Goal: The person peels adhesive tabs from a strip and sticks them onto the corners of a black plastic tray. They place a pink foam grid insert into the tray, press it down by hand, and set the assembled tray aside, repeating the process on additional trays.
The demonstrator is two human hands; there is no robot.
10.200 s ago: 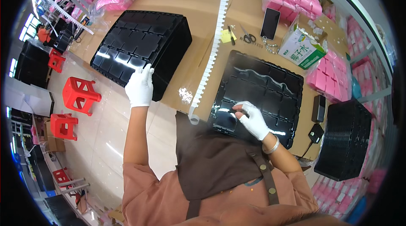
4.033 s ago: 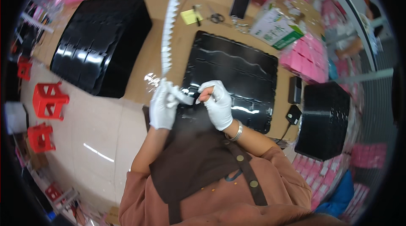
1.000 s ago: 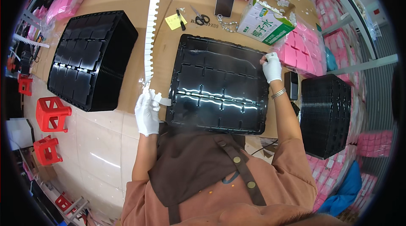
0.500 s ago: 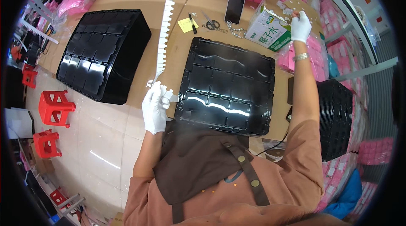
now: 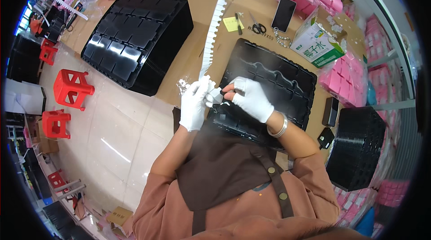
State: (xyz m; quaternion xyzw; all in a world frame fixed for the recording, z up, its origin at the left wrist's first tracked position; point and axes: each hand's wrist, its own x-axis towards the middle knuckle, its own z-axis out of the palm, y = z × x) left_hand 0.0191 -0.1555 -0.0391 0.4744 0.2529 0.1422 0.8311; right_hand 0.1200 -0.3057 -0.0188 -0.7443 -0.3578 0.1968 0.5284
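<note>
My left hand (image 5: 194, 107), in a white glove, is closed on small white die-cut pieces (image 5: 214, 96) at the left edge of a black plastic tray (image 5: 274, 71). A long white toothed strip (image 5: 217, 15) runs from the far edge down to the fingers of this hand; whether it is gripped too, I cannot tell. Over the tray, my right hand (image 5: 253, 100) is gloved with bare fingertips. Its thumb and finger are pinched close beside the white pieces, and what lies between them is too small to make out.
Stacked black trays (image 5: 139, 37) stand at left, with another stack (image 5: 357, 148) at right. A carton (image 5: 316, 44) with white scraps, a phone (image 5: 284, 14), scissors (image 5: 258, 28) and a yellow note (image 5: 232, 24) lie beyond. Red stools (image 5: 73, 88) stand on the floor.
My right hand has come from above the carton to the left hand, over the black tray. The whole view has shifted, so the table things appear farther right.
</note>
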